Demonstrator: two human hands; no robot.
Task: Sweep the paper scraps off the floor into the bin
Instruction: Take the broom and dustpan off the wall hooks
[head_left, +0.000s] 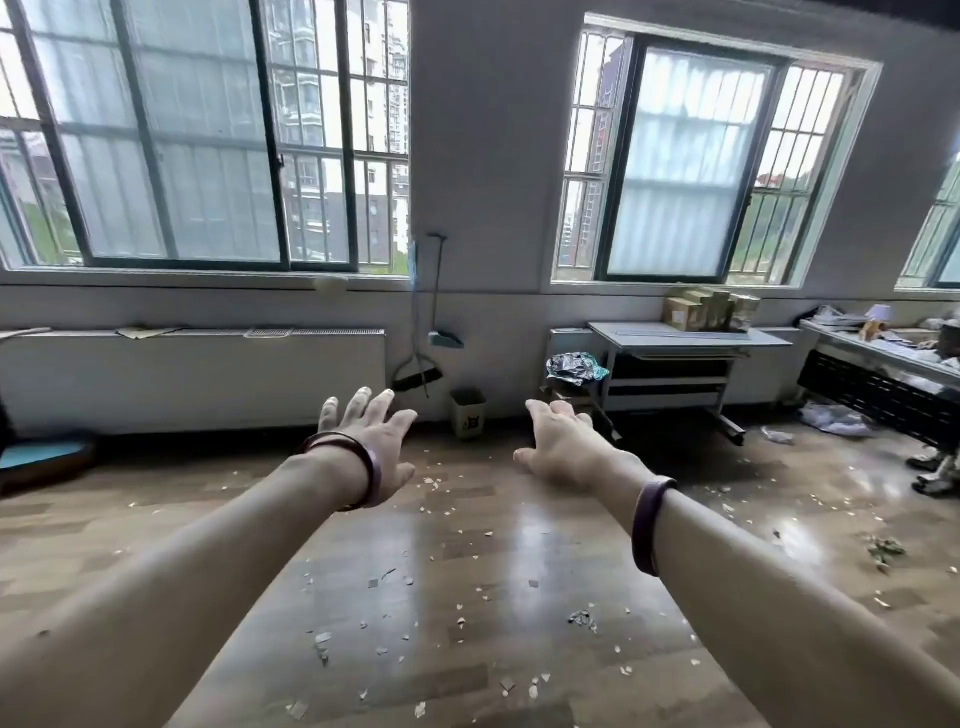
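Observation:
Small pale paper scraps (457, 618) lie scattered over the glossy wooden floor (493, 545) between my arms and beyond. A small cream bin (468, 413) stands on the floor by the far wall. Just left of it a broom (415, 375) and a long-handled dustpan (444, 340) lean against the wall. Both my arms stretch forward above the floor. My left hand (371, 441) is open with fingers spread and holds nothing. My right hand (558, 441) is open too, fingers straight, empty. Each wrist wears a dark bangle.
A white radiator cover (192, 379) runs along the left wall under the window. A grey desk (685, 358) with cardboard boxes stands right of the bin, a crumpled bag (574, 366) beside it. A cluttered bench (883, 353) and litter fill the far right.

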